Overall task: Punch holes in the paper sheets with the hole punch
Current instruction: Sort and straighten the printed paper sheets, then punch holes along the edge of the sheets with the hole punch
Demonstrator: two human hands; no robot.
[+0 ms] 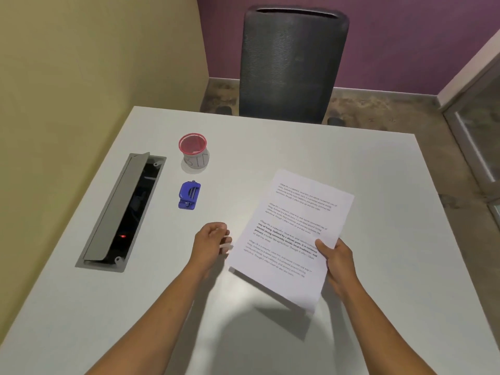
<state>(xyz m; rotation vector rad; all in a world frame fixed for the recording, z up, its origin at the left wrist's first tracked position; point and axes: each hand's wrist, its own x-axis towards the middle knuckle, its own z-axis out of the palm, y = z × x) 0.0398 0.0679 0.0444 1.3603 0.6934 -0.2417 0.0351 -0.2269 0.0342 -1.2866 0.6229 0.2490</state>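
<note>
White printed paper sheets (295,226) are held tilted above the white table (378,185), casting a shadow below. My right hand (335,255) grips their lower right edge, thumb on top of the text. My left hand (213,239) hovers just left of the sheets' left edge, fingers loosely curled and holding nothing, a small gap away from the paper. A small blue hole punch (189,195) lies on the table beyond my left hand, untouched.
A pink mesh cup (193,150) labelled as a bin stands behind the punch. A grey cable hatch (121,212) with its lid raised is set into the table at left. A dark mesh office chair (292,63) stands at the far edge.
</note>
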